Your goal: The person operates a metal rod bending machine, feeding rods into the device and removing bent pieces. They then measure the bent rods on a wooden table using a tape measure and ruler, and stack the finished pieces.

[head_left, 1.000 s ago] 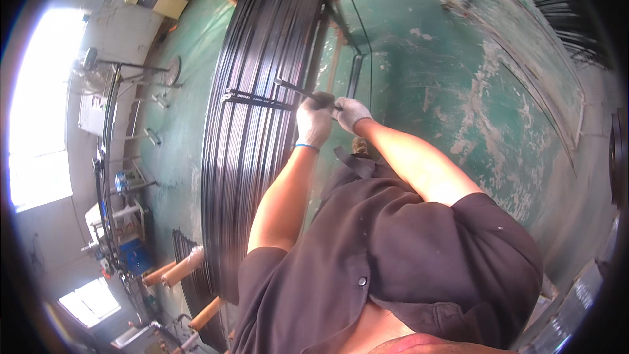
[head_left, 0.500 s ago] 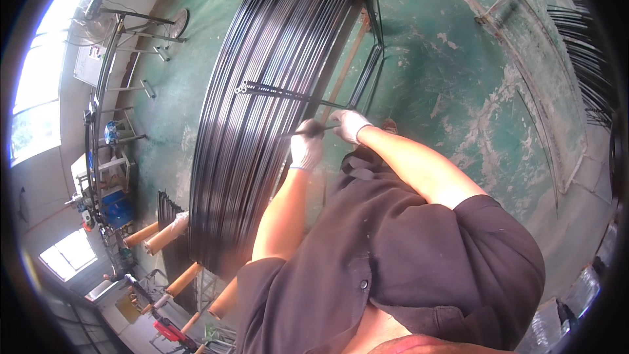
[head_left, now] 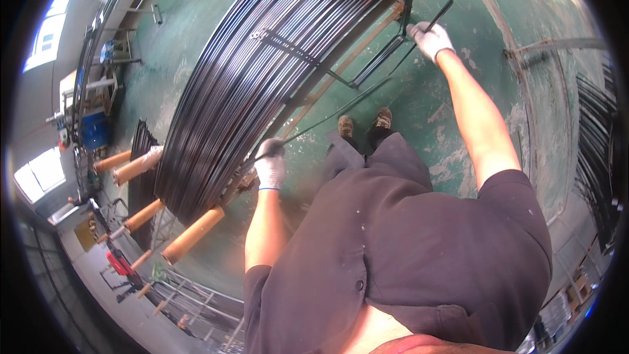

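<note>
Stretching between the two gloved hands in the head view, a long, thin black strip slanted upward from left to right over the green floor. The left hand had its fingers closed around the strip's lower part, near the edge of a broad stack of dark strips. The right hand was well apart from it, farther up and out, its fingers curled and grasping the strip near its upper end, which stuck out past them.

Two perforated dark bars lay across the stack, and an angled dark frame stood out beside it. A brown-wrapped tube jutted out near the stack's lower end. The person's shoes showed below the strip, a blue bin stood at far left, and more black strips lined the right side.
</note>
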A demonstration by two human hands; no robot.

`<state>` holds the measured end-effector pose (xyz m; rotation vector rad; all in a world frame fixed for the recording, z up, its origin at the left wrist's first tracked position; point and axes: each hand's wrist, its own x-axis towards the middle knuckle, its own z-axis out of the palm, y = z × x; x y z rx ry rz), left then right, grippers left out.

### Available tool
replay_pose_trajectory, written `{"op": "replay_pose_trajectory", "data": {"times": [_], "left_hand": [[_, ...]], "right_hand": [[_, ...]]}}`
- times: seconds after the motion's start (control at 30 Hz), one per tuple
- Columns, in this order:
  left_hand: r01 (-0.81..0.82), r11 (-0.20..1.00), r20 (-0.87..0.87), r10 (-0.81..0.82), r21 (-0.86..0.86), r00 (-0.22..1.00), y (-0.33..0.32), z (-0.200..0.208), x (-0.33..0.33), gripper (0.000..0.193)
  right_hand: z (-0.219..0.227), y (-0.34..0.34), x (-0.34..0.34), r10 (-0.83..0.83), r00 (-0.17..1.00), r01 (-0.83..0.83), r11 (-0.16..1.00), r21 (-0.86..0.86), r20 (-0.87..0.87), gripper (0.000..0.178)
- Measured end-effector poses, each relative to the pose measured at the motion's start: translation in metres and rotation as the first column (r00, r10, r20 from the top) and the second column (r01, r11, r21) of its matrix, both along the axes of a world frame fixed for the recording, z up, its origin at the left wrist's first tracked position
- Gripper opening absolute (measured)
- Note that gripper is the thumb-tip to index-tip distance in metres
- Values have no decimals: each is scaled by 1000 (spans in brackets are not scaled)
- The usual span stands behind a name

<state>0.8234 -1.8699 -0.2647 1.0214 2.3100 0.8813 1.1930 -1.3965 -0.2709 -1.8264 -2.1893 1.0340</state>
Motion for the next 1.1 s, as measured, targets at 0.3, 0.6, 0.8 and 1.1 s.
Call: {"op": "replay_pose_trajectory", "data": {"times": [0.3, 0.6, 0.8, 1.1], "left_hand": [[-788, 577, 183, 769, 215, 613, -130, -13, -138, 24], [-638, 531, -425, 477, -557, 769, -217, -64, -247, 18], [-400, 334, -467, -147, -853, 872, -233, -72, -235, 15], [-819, 565, 731, 601, -103, 322, -131, -81, -106, 25]], "right_hand": [[44, -159, -141, 340, 932, -354, 930, -103, -126, 34], [13, -219, -258, 355, 907, -389, 913, -124, -227, 43], [40, -214, -238, 54, 991, -54, 999, 0, -125, 42], [54, -173, -256, 96, 992, -110, 979, 174, 82, 36]]}}
